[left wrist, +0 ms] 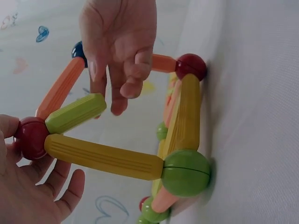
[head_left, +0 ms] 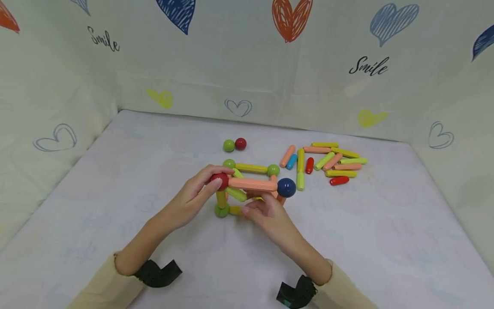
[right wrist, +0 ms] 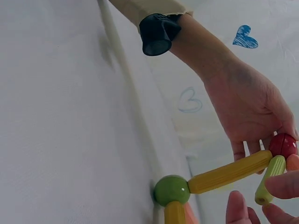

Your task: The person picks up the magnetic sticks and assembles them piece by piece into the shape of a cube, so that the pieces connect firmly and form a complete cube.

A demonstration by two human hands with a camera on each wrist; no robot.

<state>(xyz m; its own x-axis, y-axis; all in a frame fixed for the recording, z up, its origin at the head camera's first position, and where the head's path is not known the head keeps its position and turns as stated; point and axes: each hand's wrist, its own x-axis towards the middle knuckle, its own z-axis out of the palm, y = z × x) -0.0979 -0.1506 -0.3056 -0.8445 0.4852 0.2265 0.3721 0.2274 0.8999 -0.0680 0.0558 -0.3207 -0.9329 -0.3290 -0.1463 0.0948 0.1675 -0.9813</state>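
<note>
A frame of ribbed rods joined by balls stands on the white table. My left hand [head_left: 191, 194] pinches the red ball [head_left: 221, 181] at its upper left corner. From that ball an orange rod [head_left: 252, 184] runs to a navy ball [head_left: 286, 187], and a yellow rod [left wrist: 105, 156] drops to a green ball [left wrist: 186, 172]. A light green rod [left wrist: 77, 113] also sticks out of the red ball, its other end free. Close by that free end is my right hand [head_left: 275, 219], fingers loosely bent and not gripping it in the left wrist view.
Behind the frame lie a loose green ball [head_left: 229, 146] and a dark red ball [head_left: 241, 143]. Several loose rods, among them a blue rod [head_left: 291, 162] and a short red rod [head_left: 339, 181], are scattered to the right. A printed cloth [head_left: 262, 81] hangs behind the table.
</note>
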